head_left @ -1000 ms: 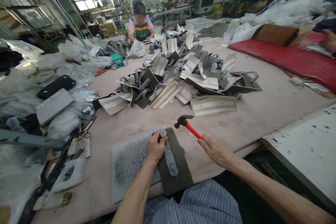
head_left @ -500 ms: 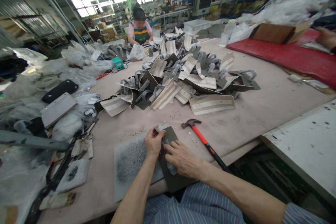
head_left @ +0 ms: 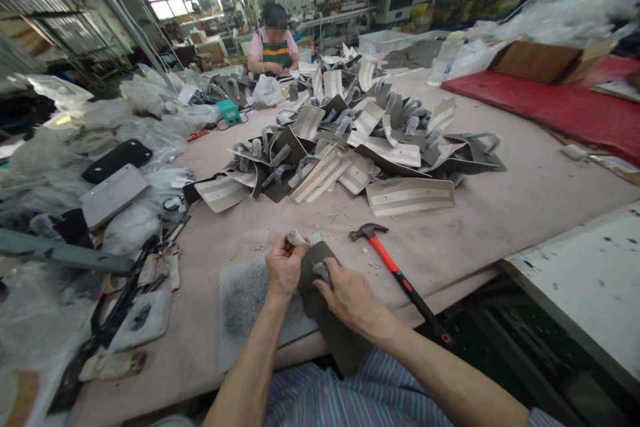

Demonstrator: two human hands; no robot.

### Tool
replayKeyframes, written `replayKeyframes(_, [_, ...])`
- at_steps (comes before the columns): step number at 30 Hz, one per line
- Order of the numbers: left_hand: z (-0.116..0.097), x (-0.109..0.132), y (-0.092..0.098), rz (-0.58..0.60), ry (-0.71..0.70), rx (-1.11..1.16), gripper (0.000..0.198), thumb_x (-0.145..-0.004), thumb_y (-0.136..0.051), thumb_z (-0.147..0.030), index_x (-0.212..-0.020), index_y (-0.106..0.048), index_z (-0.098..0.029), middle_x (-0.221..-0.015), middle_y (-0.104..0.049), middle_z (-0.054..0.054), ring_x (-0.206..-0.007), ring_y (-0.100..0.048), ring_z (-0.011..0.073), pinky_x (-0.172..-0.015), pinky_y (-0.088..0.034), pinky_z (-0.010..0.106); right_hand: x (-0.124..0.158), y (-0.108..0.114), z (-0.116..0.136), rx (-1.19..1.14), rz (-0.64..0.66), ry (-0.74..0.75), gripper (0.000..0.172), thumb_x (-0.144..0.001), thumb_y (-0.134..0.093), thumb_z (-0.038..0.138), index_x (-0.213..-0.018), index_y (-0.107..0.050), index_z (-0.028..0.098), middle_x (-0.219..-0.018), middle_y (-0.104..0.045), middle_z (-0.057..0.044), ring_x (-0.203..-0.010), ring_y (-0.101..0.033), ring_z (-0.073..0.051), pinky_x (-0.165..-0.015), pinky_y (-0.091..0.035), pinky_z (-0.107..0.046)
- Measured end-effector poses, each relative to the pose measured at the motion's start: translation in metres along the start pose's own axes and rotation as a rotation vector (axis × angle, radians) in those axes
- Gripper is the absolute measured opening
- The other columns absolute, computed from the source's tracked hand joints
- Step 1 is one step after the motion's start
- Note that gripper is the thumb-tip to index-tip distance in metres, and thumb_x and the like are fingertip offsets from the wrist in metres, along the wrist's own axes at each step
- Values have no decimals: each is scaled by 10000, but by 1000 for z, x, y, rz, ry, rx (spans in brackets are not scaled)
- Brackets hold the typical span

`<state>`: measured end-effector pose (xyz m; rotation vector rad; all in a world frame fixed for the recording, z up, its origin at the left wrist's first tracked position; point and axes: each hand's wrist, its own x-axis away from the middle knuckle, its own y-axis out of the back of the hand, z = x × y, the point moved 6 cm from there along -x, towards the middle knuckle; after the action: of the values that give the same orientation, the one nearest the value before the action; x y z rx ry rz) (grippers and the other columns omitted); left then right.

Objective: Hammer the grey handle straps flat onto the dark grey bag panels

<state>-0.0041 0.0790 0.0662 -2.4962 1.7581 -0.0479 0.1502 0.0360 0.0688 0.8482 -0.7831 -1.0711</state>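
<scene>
My left hand (head_left: 283,265) is closed around a short metal punch (head_left: 295,237) whose round top sticks out above my fingers. My right hand (head_left: 349,293) grips a dark olive leather piece (head_left: 345,345) at its plastic-wrapped handle, lifting its near end off a grey pitted cutting pad (head_left: 246,307). The piece hangs over the table's front edge. A hammer with a red and black handle (head_left: 397,273) lies on the table just right of my right hand, untouched.
A big heap of olive and cream leather pieces (head_left: 350,147) fills the table's middle. Plastic bags, dark panels and tools (head_left: 100,213) crowd the left side. A red mat and cardboard box (head_left: 540,80) lie far right. A person (head_left: 274,47) works at the far end.
One second ago my right hand held the hammer; it has laid it down on the table and taken hold of the leather piece. The piece is now lifted and drawn toward me.
</scene>
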Motion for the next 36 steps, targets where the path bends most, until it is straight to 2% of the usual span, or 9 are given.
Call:
replayKeyframes(4, [41,5,-3,41,101,29,336,-697,-781,-299,-979,-656,-166,-876,-766,47,-814,-721,176,-792,-569,287,3,-17,-1,-138,6,-49,427,-922,-594,473,-1235,-516,193,-956,-734,-104,-918,-711,-284,-727,-447,-321])
replayKeyframes(9, [40,10,8,38,86,-20,311,-738,-745,-299,-1002,-647,-167,-891,-771,57,-833,-727,187,-808,-567,295,7,-33,-3,-275,0,-163,572,-891,-619,498,-1339,-484,171,-940,-733,-117,-894,-710,-308,-737,-479,-358])
replayKeyframes(13, [42,16,18,78,74,-81,297,-759,-734,-298,-1012,-650,-166,-912,-771,66,-855,-730,200,-819,-568,306,9,-36,-1,-350,-58,-44,700,-878,-631,494,-1447,-398,160,-1150,-683,-158,-1009,-678,-309,-830,-505,-405])
replayKeyframes(16, [48,20,22,108,72,-91,302,-778,-728,-308,-1029,-643,-164,-926,-768,78,-868,-728,204,-822,-564,313,13,-34,1,-399,-92,149,511,-925,-574,399,-1386,-477,201,-1168,-644,-121,-1062,-637,-258,-887,-501,-385])
replayKeyframes(20, [48,23,22,145,83,-68,288,-786,-728,-315,-1015,-639,-164,-919,-769,84,-876,-727,208,-842,-557,322,21,-34,0,-426,-84,285,298,-932,-568,362,-1180,-602,199,-1043,-608,-84,-954,-620,-210,-832,-511,-340])
replayKeyframes(26, [40,22,22,173,91,-75,287,-771,-744,-320,-991,-644,-166,-923,-774,92,-867,-726,210,-824,-557,320,24,-36,3,-346,-44,191,221,-943,-557,383,-980,-645,183,-988,-560,-68,-901,-607,-196,-786,-503,-316])
replayKeyframes(29, [41,21,22,180,96,-73,285,-767,-743,-322,-985,-645,-166,-916,-773,92,-871,-727,213,-842,-553,328,25,-34,6,-363,-34,170,242,-952,-541,382,-1032,-640,177,-1005,-567,-72,-910,-607,-197,-801,-499,-319])
replayKeyframes(33, [43,21,21,193,68,-117,256,-766,-729,-297,-972,-650,-168,-901,-771,85,-848,-723,208,-808,-550,316,27,-23,6,-436,-19,211,325,-956,-519,361,-1219,-582,181,-1082,-598,-88,-964,-603,-208,-859,-499,-341])
replayKeyframes(36, [42,24,19,181,7,-199,201,-775,-702,-250,-958,-667,-176,-907,-766,73,-836,-711,198,-787,-541,299,27,-3,-16,-408,-124,199,317,-987,-451,342,-1239,-551,178,-1123,-610,-104,-1013,-597,-217,-889,-491,-342])
